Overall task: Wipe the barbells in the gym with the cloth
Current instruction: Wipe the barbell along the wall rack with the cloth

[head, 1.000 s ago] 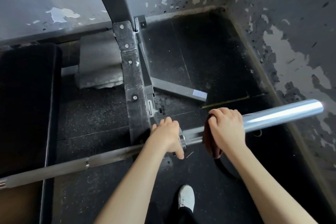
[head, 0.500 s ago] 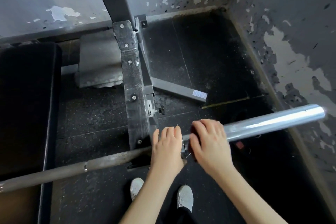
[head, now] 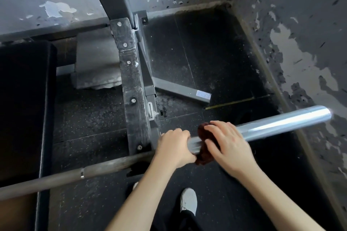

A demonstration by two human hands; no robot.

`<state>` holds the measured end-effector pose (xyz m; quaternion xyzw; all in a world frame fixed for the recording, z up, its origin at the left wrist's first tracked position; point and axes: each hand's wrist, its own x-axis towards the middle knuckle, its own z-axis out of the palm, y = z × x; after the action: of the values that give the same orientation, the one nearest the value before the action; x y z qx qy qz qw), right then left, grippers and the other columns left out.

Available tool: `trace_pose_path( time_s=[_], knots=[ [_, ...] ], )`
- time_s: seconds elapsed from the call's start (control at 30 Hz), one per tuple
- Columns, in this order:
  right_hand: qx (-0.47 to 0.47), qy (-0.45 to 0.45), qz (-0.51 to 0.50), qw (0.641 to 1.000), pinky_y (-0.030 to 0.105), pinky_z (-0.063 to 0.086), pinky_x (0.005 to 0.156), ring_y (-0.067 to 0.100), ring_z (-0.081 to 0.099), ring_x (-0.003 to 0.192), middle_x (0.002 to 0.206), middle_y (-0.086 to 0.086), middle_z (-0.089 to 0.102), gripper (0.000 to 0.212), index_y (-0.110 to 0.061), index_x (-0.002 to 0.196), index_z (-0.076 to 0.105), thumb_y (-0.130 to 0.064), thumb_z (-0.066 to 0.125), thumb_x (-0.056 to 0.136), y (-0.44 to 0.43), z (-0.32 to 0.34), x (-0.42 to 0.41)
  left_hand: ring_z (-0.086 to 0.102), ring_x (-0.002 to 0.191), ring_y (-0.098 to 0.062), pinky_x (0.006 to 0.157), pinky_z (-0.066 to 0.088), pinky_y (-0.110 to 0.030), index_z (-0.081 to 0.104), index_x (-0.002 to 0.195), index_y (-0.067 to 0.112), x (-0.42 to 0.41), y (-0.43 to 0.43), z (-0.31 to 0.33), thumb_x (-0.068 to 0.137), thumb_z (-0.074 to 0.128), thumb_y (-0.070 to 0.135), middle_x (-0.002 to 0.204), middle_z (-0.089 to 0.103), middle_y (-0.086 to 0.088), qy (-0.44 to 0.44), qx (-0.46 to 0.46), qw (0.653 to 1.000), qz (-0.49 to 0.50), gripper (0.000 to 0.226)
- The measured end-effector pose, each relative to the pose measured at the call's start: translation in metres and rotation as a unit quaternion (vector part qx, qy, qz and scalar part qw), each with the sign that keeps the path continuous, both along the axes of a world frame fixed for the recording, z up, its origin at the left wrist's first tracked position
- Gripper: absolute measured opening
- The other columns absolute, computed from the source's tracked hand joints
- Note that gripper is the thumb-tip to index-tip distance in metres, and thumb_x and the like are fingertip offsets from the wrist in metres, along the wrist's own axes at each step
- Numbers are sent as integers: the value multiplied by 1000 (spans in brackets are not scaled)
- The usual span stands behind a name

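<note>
While the left hand [head: 174, 148] curls round the long grey steel barbell [head: 112, 165], the right hand [head: 227, 146] just beside it wraps the bunched dark red cloth [head: 203, 157] over the sleeve [head: 281, 124], seemingly mid-wipe, and should next slide outward under firm pressure.

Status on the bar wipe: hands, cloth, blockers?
Left hand grips barbell beside rack post. Right hand holds cloth against sleeve. Outer sleeve bare.

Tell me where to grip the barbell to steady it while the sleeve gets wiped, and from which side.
Grip the thin dark shaft beside the rack upright, coming from above with fingers curled over the top. It is narrower than the shiny sleeve, lies nearly level, and leaves the sleeve free for the cloth.
</note>
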<state>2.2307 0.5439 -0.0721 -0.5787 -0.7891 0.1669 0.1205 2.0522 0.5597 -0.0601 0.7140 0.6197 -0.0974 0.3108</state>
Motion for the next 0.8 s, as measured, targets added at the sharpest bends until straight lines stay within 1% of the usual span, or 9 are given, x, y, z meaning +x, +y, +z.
trace_pose_path(
  time_s=[0.07,0.17,0.23,0.3,0.4,0.47,0.57,0.73,0.8],
  knots=[
    [-4,-17,-66,998,32,37,91,27,57,96,104,2,64,36,-13,100,68,-32,39,88,19,-3,24,49,89,-20,89,43,-36,43,84,23,3,-7,1,76,65,39,93,50,5,3,32,999,6,28],
    [-3,-20,-190,982,44,42,99,28,56,100,106,7,64,40,-9,98,68,-32,37,88,21,-7,16,50,96,-20,95,41,-35,42,87,24,5,-13,-2,80,62,36,100,52,4,22,58,998,0,25],
    [9,0,-157,988,49,39,105,26,54,107,111,5,63,35,-9,102,67,-32,44,88,3,-6,-2,50,102,-21,94,38,-35,48,98,23,4,-11,-2,79,65,42,107,52,3,43,49,998,-11,32],
    [0,23,-44,999,44,35,111,23,50,118,122,2,60,36,-12,112,65,-33,48,88,-9,-2,5,50,105,-22,94,36,-38,51,107,20,5,-2,-1,75,69,52,110,52,1,68,8,997,-43,48],
    [-18,5,11,1000,33,37,103,23,55,113,120,0,62,38,-15,112,67,-33,45,87,10,0,40,52,90,-21,86,38,-38,53,101,17,12,18,1,70,67,70,98,52,2,82,-59,990,-99,63],
    [-17,-12,-87,996,34,38,95,25,57,103,109,1,64,36,-14,102,68,-33,42,86,27,-4,53,53,78,-19,69,39,-32,51,84,18,16,24,-2,69,65,72,83,54,4,68,-81,989,-100,58],
    [-4,-27,-224,974,44,37,103,26,52,105,109,6,62,40,-12,99,68,-38,42,86,23,-8,24,57,77,-19,63,38,-30,46,76,22,18,22,-4,70,65,68,81,58,6,51,-78,993,-74,50],
    [30,-22,17,999,41,43,98,26,55,111,120,3,60,39,-14,112,65,-43,52,90,3,-7,41,56,76,-19,61,35,-29,45,82,23,20,12,-3,73,63,62,84,58,6,75,-11,994,-74,44],
    [27,-47,-15,998,41,47,87,29,62,97,108,3,65,38,-13,107,67,-41,45,92,22,-9,65,57,77,-18,61,36,-29,47,84,22,21,8,-5,74,62,59,84,60,6,78,16,994,-75,41]
  ],
)
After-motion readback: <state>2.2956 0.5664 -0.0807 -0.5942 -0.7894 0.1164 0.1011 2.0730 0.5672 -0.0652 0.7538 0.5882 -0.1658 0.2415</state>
